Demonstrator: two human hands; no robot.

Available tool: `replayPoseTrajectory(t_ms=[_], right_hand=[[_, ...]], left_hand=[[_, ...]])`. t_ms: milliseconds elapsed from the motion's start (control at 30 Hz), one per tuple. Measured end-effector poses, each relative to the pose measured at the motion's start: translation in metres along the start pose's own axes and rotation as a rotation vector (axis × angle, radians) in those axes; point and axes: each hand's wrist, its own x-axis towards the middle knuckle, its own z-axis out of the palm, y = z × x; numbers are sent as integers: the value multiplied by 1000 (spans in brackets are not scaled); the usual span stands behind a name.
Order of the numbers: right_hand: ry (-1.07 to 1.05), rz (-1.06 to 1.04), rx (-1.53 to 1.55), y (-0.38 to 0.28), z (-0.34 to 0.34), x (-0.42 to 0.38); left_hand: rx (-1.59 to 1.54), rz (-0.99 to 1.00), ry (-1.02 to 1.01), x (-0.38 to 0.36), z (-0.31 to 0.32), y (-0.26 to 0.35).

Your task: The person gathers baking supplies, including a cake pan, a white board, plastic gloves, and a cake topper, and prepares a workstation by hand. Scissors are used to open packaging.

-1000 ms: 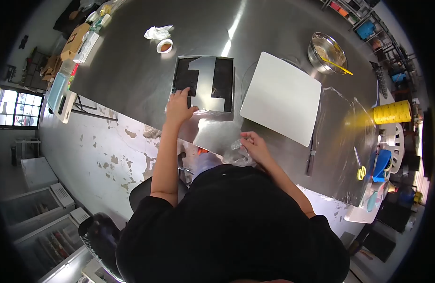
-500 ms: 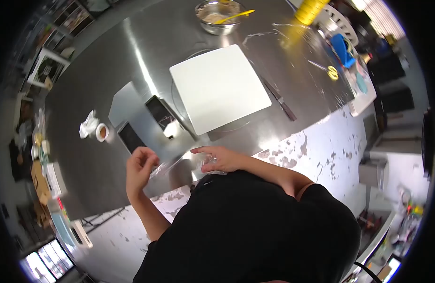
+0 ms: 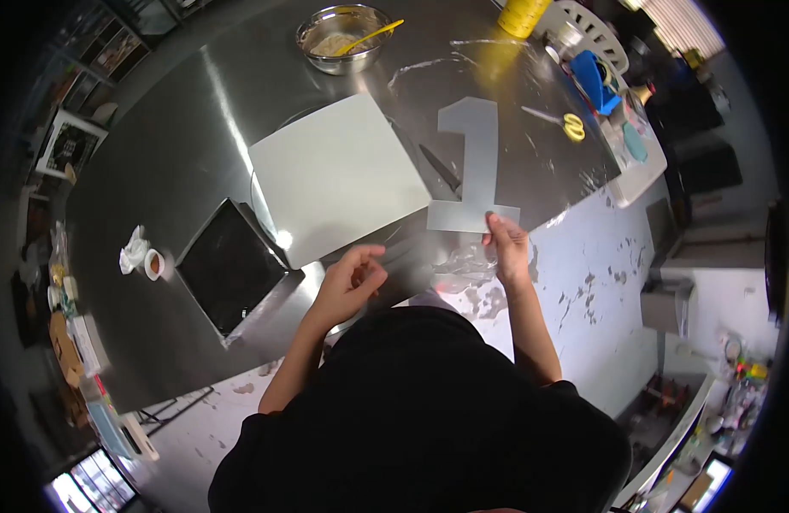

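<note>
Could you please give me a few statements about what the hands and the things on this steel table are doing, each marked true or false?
1. The right hand holds the number-1 cutout by its base. True.
2. The cutout lies inside the black tray. False: it is held over the table's right part, apart from the tray.
3. The left hand grips the scissors. False: the scissors lie far off on the table.
4. A yellow utensil rests in the metal bowl. True.
5. The white square board lies between tray and cutout. True.
</note>
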Motion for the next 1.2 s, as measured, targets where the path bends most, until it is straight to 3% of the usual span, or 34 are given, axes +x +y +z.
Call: replayPoseTrajectory(t_ms=[67, 133, 200, 267, 333, 400, 433, 467, 533, 600, 633, 700, 833, 867, 933, 967, 1000, 1067, 1200], right_hand=[[-67, 52, -56, 16, -24, 36], [-128, 120, -94, 23, -37, 52], [-213, 254, -330, 22, -41, 60], [-319, 276, -380, 26, -46, 63], [-435, 297, -427, 28, -42, 63], [-463, 200, -440, 18, -36, 59], [-523, 251, -679, 21, -40, 68], [-557, 247, -679, 21, -44, 75], [-717, 293, -1076, 7, -50, 81], [-813, 258, -1082, -8, -51, 80], [-874, 240, -1174, -18, -50, 79], [-969, 210, -1256, -38, -40, 70], [-1215, 55, -1043, -45, 5, 44], [-1259, 40, -945, -37, 21, 34], [-1342, 53, -827, -8, 59, 13], [-1363, -10, -803, 7, 79, 1], [-1385, -71, -780, 26, 99, -10], [-1311, -38, -655, 74, 142, -25], [-1035, -4, -570, 107, 226, -48]], left_hand=[[-1, -190, -46, 5, 12, -35], [6, -265, 36, 3, 29, -63], [-185, -353, 267, -3, 44, -81], [-333, -470, 606, -10, 51, -92], [-572, -395, 1009, -18, 45, -90], [-841, -199, 1198, -34, 24, -96], [-870, -232, 1314, -41, 13, -92], [-899, -265, 1420, -48, 0, -87], [-905, -232, 1603, -71, -41, -120], [-439, -162, 1709, -98, -67, -129], [-438, -158, 1718, -109, -79, -132], [20, -299, 1852, -127, -110, -139], [337, -411, 1642, -160, -179, -171], [331, -397, 1633, -165, -192, -176], [363, -545, 1417, -164, -208, -166], [312, -680, 1260, -162, -211, -155], [315, -669, 1245, -158, -214, -157], [377, -588, 1243, -151, -219, -161], [630, -501, 1122, -147, -211, -141]])
